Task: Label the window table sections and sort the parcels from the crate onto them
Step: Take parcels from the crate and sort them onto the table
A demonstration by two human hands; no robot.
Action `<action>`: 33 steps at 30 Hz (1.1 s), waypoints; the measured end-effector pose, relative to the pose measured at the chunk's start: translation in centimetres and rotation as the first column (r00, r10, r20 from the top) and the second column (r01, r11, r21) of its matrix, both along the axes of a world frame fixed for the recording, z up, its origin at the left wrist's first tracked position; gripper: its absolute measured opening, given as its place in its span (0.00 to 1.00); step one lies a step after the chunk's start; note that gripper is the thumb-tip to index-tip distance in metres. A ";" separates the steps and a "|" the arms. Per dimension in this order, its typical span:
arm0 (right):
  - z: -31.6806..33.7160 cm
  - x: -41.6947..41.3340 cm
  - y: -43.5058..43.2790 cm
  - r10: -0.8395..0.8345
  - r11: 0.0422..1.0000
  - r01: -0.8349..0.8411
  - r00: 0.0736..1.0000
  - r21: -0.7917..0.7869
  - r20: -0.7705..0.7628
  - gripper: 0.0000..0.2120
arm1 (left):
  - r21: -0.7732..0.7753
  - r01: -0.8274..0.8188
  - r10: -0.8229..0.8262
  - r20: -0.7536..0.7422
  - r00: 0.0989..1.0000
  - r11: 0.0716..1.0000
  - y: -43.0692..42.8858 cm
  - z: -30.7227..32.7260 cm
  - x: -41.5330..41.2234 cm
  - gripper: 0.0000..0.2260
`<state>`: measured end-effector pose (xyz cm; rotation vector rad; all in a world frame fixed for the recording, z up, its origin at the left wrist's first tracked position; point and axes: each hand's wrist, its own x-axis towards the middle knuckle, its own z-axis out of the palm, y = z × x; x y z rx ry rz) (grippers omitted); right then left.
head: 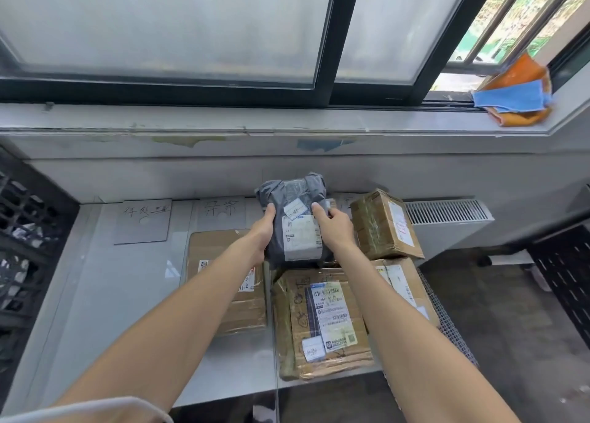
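At the left edge of the frame a black crate [22, 231] with latticed walls is seen, set against the end of the pale table [127, 295] under the window. Left of centre, a grey label card [143, 221] with handwriting is laid flat at the back of the table, and a second written card [222, 213] is laid just to its right. Below the second card a flat cardboard parcel [210, 247] is placed, partly covered by the left forearm.

In the centre, a grey parcel [297, 218] in plastic wrap is held between both hands, above the back of the table. Whether it rests on anything cannot be told. Its left edge is gripped by the left hand [263, 234], thumb on top and fingers hidden beneath. Its right edge is gripped by the right hand [335, 227], thumb pressed beside a small white sticker and fingers curled round the side.

Below centre, a large taped box [322, 320] with a shipping label is laid near the table's front edge. Right of the hands, a smaller taped box [383, 224] is seen tilted, resting on another box [402, 282]. At the upper right, orange and blue cloths [517, 96] are piled on the sill.
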<state>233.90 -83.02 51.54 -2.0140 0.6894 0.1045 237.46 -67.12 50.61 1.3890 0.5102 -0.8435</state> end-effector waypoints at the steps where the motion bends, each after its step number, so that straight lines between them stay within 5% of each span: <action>1: -0.1 0.1 0.1 -0.012 1.000 0.012 1.000 0.008 -0.014 0.27 | -0.004 -0.003 0.003 -0.006 1.000 1.000 0.1 -0.1 0.0 0.29; 6: 0.8 0.2 0.6 -0.107 0.994 0.108 0.994 -0.016 0.034 0.33 | -0.048 -0.013 0.013 0.004 1.000 0.999 0.7 0.5 0.4 0.29; 12: 4.3 1.8 2.0 0.062 0.905 0.036 0.974 -0.425 0.216 0.31 | 0.246 -0.095 0.034 0.241 0.970 0.965 3.1 2.7 2.7 0.33; 16: 6.1 3.8 5.6 0.374 0.747 -0.183 0.910 -0.639 0.176 0.29 | 0.665 -0.048 -0.339 0.440 0.832 0.745 6.7 4.0 4.1 0.32; 23: 7.9 6.6 16.6 0.620 0.529 -0.401 0.784 -0.748 0.018 0.30 | 0.962 -0.149 -0.768 0.272 0.580 0.228 17.7 6.2 5.6 0.33; 33: 11.5 11.7 38.7 0.733 0.468 -0.463 0.679 -0.752 0.039 0.29 | 0.957 -0.263 -0.726 0.269 0.633 0.125 40.1 11.5 8.1 0.32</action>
